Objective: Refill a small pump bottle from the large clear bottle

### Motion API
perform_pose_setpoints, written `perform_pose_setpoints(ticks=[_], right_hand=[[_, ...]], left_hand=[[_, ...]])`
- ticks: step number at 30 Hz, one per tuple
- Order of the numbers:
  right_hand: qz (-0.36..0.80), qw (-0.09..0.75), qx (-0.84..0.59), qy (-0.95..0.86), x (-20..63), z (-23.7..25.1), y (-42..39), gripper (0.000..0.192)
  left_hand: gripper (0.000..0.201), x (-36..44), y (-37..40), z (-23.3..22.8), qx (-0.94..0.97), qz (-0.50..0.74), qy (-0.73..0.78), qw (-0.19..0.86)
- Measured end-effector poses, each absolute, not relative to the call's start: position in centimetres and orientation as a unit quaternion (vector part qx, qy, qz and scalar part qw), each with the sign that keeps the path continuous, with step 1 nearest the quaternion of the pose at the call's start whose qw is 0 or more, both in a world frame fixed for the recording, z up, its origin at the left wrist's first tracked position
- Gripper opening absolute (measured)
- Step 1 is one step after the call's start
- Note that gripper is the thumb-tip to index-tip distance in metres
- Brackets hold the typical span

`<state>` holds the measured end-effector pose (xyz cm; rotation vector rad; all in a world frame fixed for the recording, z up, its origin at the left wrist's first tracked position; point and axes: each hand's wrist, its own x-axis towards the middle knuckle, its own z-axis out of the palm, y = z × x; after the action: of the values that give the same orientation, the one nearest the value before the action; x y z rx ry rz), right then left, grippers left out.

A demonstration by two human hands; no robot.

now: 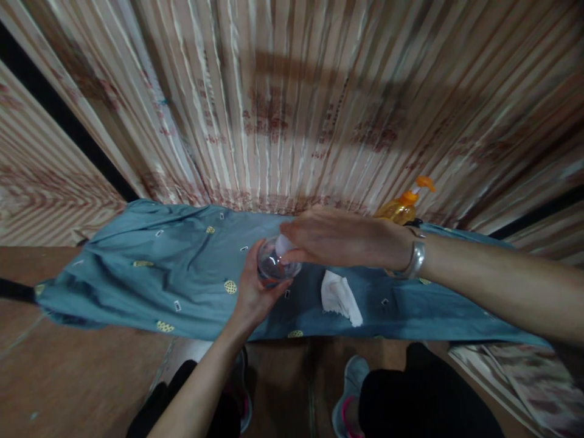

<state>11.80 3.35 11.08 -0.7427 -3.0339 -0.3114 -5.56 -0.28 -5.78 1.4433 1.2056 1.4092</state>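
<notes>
A clear, round container [269, 267] stands above the teal cloth, with my left hand [255, 295] wrapped around its near side. My right hand [326, 236] reaches over its top from the right. Between the thumb and fingers of that hand is a small whitish piece [283, 245], at the container's upper edge. Whether it is a lid or a bit of tissue, I cannot tell. To the right of the container, a crumpled white cloth or tissue [340, 298] lies on the teal cloth. Behind my right wrist is an orange pump bottle [396, 210], partly hidden.
The teal patterned cloth [191, 267] covers a long, narrow surface in front of me. Pleated, printed curtains [274, 109] hang close behind it, with dark poles [68, 115] at the sides. My legs and shoes [351, 383] are below its near edge, on a brown floor.
</notes>
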Motion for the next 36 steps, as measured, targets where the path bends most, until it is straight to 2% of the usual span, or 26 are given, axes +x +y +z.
perform_pose_setpoints(ticks=[4, 9, 15, 23, 25, 28, 32, 36], right_hand=[[-0.103, 0.024, -0.228, -0.968, 12.6, 11.2, 3.6, 0.027], [-0.090, 0.016, -0.174, -0.981, 13.5, 10.8, 4.0, 0.019], [-0.129, 0.070, -0.147, -0.978, 14.0, 10.0, 3.7, 0.022], [-0.091, 0.095, -0.196, -0.972, 13.6, 9.1, 4.9, 0.021], [-0.077, 0.097, -0.235, -0.964, 13.8, 9.1, 5.0, 0.029], [-0.056, 0.138, -0.298, -0.943, 15.2, 8.6, 4.3, 0.052], [0.026, 0.221, -0.405, -0.887, 18.9, 4.5, 1.5, 0.054], [0.065, 0.173, -0.554, -0.811, 21.7, -3.5, -2.2, 0.053]], left_hand=[[0.092, -4.7, 0.1, -5.8, 0.546, 0.566, 0.465, 0.406], [0.091, -4.2, 0.2, -6.1, 0.533, 0.568, 0.471, 0.415], [0.093, -4.0, 0.1, -6.4, 0.527, 0.573, 0.460, 0.426], [0.099, -3.6, 0.6, -6.5, 0.499, 0.587, 0.457, 0.445], [0.100, -3.6, 0.6, -6.5, 0.504, 0.585, 0.460, 0.439], [0.096, -3.5, 0.5, -6.4, 0.533, 0.574, 0.472, 0.404], [0.093, -3.5, 0.4, -6.3, 0.562, 0.566, 0.488, 0.354], [0.092, -3.3, 0.4, -6.4, 0.580, 0.562, 0.490, 0.329]])
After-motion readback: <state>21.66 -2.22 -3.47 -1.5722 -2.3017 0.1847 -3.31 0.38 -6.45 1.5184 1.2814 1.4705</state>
